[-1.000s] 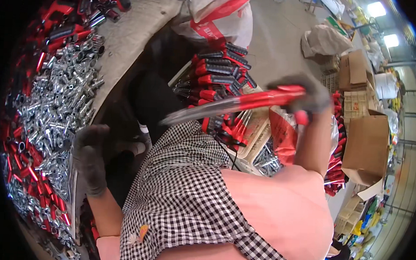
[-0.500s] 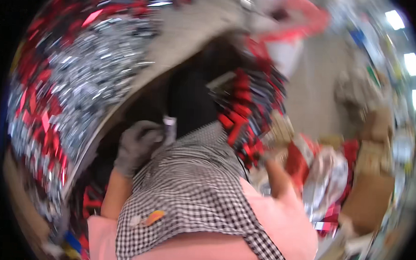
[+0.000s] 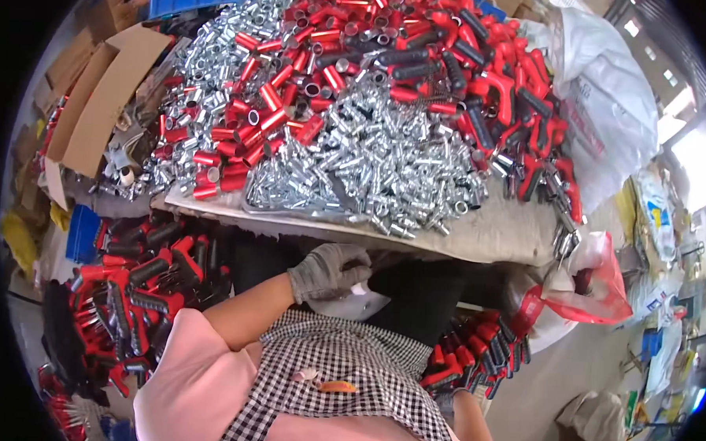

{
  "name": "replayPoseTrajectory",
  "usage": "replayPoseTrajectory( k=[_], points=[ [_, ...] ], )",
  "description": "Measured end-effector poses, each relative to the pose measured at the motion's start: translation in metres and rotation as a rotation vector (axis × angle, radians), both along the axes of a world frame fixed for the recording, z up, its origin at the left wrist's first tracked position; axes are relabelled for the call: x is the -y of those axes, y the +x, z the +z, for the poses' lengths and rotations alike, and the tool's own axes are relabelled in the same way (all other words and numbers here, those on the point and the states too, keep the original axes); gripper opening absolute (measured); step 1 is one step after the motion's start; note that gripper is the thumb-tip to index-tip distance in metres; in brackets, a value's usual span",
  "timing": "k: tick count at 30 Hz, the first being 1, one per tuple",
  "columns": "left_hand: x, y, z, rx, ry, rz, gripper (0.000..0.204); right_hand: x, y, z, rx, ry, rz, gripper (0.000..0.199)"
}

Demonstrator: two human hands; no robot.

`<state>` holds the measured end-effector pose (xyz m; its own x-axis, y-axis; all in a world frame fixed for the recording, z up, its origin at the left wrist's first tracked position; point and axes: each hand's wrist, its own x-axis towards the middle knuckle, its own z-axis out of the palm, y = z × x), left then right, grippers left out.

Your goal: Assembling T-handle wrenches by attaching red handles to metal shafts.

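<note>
My left hand [image 3: 329,272], in a grey glove, hangs over my lap below the table edge with its fingers curled in. Just under its fingertips shows a small pale, bright piece [image 3: 359,288]; whether the fingers grip it I cannot make out. A grey, shiny flat piece [image 3: 351,305] lies beneath that hand, against my checked apron [image 3: 323,353]. Low on my right side, my right hand [image 3: 445,401] is mostly hidden behind the apron. It is beside a stack of red-and-black pistol-grip tools [image 3: 477,354], and its fingers do not show.
Silver metal fittings [image 3: 371,162] and red tubes [image 3: 272,99] are heaped on the table [image 3: 494,234], with red and black handles [image 3: 492,93] behind. More red-and-black tools [image 3: 149,290] fill the left side. A red-and-white plastic bag [image 3: 594,290] hangs at the table's right corner.
My view has swung from the right side back to face the table, and the blur is gone. My left hand stays over my lap; the right remains by the tool stack.
</note>
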<state>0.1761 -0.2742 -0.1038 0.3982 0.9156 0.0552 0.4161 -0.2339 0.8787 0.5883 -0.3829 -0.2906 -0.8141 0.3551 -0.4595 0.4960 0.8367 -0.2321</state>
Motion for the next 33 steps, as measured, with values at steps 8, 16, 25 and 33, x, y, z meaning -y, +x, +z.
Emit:
replayPoseTrajectory(
  k=[8, 16, 25, 33],
  points=[
    [-0.007, -0.040, -0.014, 0.016, 0.259, 0.297, 0.016, -0.129, -0.021, 0.167, 0.228, -0.398, 0.238, 0.027],
    [-0.013, -0.061, -0.006, -0.147, 0.493, 0.375, 0.022, -0.256, -0.150, 0.232, -0.833, -0.306, -0.788, 0.028],
    [-0.097, -0.148, 0.062, -0.583, 0.331, 0.774, 0.032, -0.262, -0.305, 0.273, -0.860, -0.105, -0.373, 0.027],
    [-0.241, -0.172, 0.090, -1.352, 0.462, 0.387, 0.028, -0.281, -0.337, 0.254, -0.765, 0.140, -0.146, 0.025]
  ],
)
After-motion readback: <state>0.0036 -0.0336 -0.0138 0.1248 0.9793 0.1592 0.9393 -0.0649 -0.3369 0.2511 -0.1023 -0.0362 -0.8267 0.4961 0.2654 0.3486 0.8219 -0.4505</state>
